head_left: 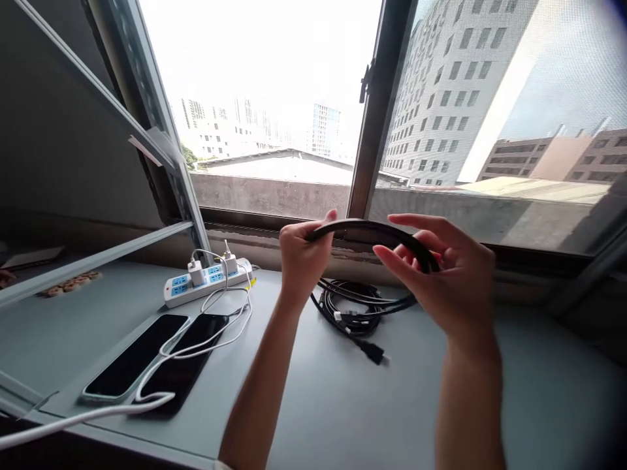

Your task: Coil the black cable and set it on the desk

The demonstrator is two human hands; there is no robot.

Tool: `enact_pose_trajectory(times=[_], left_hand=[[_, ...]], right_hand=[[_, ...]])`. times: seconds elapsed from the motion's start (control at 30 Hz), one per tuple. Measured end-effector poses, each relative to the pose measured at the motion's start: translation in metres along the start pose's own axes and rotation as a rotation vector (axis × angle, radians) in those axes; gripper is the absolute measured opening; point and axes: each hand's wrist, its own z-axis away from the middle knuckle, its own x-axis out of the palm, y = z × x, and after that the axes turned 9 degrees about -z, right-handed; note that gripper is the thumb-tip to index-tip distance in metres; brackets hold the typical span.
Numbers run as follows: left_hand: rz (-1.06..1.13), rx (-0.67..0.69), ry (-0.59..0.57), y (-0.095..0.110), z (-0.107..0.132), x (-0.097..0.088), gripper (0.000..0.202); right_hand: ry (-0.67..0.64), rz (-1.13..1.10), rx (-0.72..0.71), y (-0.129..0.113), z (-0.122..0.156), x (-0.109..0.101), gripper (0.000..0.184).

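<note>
A coiled black cable (pixel 362 224) is held up in a loop between my two hands above the desk. My left hand (pixel 306 251) is closed round the left side of the loop, thumb on top. On the right side, the loop runs into my right hand (pixel 441 267); its thumb and index finger are spread, while the other fingers curl round the cable. Below the loop hangs or lies a black plug (pixel 373 352) with a pale tip; I cannot tell which. Behind the loop's lower strands, more coiled black cable (pixel 337 307) with white tags lies on the desk.
On the grey desk (pixel 323 418) to the left lie two dark-screened phones (pixel 137 356) with a white charging cable (pixel 215 339) over them. A white power strip (pixel 208 282) with chargers stands behind. A metal frame (pixel 181 163) rises at left; a window (pixel 259 85) is ahead.
</note>
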Motion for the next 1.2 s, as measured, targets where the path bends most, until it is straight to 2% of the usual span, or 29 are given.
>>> enact_pose_trajectory(times=[0.07, 0.1, 0.17, 0.23, 0.33, 0.43, 0.57, 0.63, 0.7, 0.83, 0.97, 1.03, 1.1, 1.2], left_hand=[[0.184, -0.092, 0.061, 0.004, 0.000, -0.003, 0.053], [0.251, -0.125, 0.074, 0.006, 0.000, -0.004, 0.053], [0.297, -0.144, 0.079, 0.009, 0.000, -0.005, 0.053], [0.240, -0.113, 0.096, 0.009, 0.001, -0.006, 0.052], [0.051, -0.036, 0.160, 0.008, 0.003, -0.004, 0.049], [-0.161, 0.047, 0.116, 0.014, 0.007, -0.002, 0.048], [-0.266, 0.092, 0.085, 0.021, 0.012, 0.002, 0.048], [-0.282, 0.053, 0.062, 0.015, 0.011, 0.005, 0.048], [-0.319, -0.021, 0.008, 0.002, 0.007, 0.009, 0.043], [-0.362, -0.201, -0.167, -0.022, 0.003, 0.021, 0.035], [-0.315, -0.305, -0.368, -0.022, 0.011, 0.036, 0.042], [-0.465, -0.271, -0.335, -0.017, 0.017, 0.042, 0.045], [-0.642, -0.159, -0.242, -0.013, 0.021, 0.047, 0.044], [-0.722, 0.006, -0.155, -0.012, 0.024, 0.049, 0.035]], right_hand=[[-0.013, -0.041, 0.040, 0.006, -0.002, 0.002, 0.017], [-0.023, -0.089, 0.050, 0.009, -0.003, 0.002, 0.019], [-0.061, -0.211, 0.065, 0.017, -0.005, 0.003, 0.042], [-0.099, -0.289, 0.080, 0.022, -0.007, 0.003, 0.053], [-0.104, -0.235, 0.096, 0.024, -0.009, 0.000, 0.042], [-0.116, -0.228, 0.104, 0.022, -0.006, -0.004, 0.043], [-0.383, -0.504, 0.235, 0.017, -0.003, -0.013, 0.054], [-0.440, -0.591, 0.309, 0.014, -0.002, -0.018, 0.053], [-0.395, -0.678, 0.354, 0.010, -0.003, -0.021, 0.050], [-0.111, -0.842, 0.373, 0.002, -0.006, -0.026, 0.054], [0.156, -0.882, 0.310, -0.005, -0.006, -0.032, 0.059], [0.217, -0.869, 0.284, -0.007, -0.004, -0.033, 0.060], [0.238, -0.847, 0.281, -0.007, -0.003, -0.032, 0.060], [0.254, -0.825, 0.297, -0.006, -0.002, -0.031, 0.060]])
